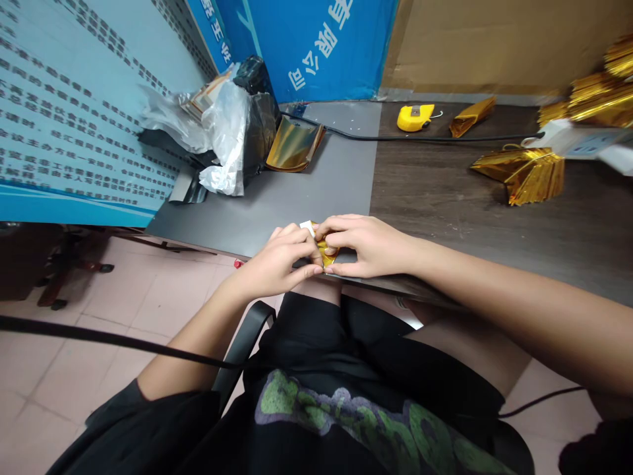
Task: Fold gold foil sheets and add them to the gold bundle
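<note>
Between my fingertips sits a small folded piece of gold foil (327,253), with a bit of white paper (307,227) showing at its far edge. My left hand (274,260) and my right hand (366,247) both pinch it from either side, just above the near edge of the table. My fingers hide most of the foil. Both hands are over the front of a grey mat (277,204) that lies on a dark wood table (445,204).
Farther back lie a gold foil sheet (295,146), a yellow tape measure (414,118), a folded gold packet (472,117) and a fringed gold foil bundle (521,173). More gold foil (593,92) is heaped at the right. Plastic bags (222,132) and a black cable (376,137) cross the back.
</note>
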Action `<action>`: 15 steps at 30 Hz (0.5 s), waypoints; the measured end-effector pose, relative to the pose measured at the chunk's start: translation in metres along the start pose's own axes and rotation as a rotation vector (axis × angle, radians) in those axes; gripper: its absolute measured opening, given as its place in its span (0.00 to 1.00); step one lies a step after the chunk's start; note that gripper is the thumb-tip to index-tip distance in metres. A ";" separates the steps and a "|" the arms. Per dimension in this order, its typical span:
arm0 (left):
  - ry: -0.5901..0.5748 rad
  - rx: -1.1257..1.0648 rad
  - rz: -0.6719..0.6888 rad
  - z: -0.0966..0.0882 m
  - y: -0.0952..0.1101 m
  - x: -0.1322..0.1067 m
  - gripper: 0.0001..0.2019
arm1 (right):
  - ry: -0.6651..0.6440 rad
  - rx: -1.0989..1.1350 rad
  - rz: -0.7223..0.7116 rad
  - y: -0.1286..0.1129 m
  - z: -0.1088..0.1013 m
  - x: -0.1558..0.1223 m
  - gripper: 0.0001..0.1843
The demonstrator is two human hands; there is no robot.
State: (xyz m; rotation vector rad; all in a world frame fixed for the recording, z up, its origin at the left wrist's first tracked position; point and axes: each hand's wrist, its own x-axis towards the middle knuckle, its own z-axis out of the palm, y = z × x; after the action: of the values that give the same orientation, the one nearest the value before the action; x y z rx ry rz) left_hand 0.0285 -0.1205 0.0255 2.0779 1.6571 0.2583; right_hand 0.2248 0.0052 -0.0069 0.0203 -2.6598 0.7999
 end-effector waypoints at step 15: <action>-0.048 -0.046 -0.106 -0.002 0.006 0.005 0.09 | -0.014 0.002 -0.005 -0.005 0.000 -0.001 0.07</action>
State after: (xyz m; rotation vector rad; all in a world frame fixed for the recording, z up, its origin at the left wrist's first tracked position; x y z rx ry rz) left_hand 0.0345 -0.1167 0.0293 1.9406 1.7099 0.2086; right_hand 0.2257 0.0009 -0.0050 0.0333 -2.6710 0.8039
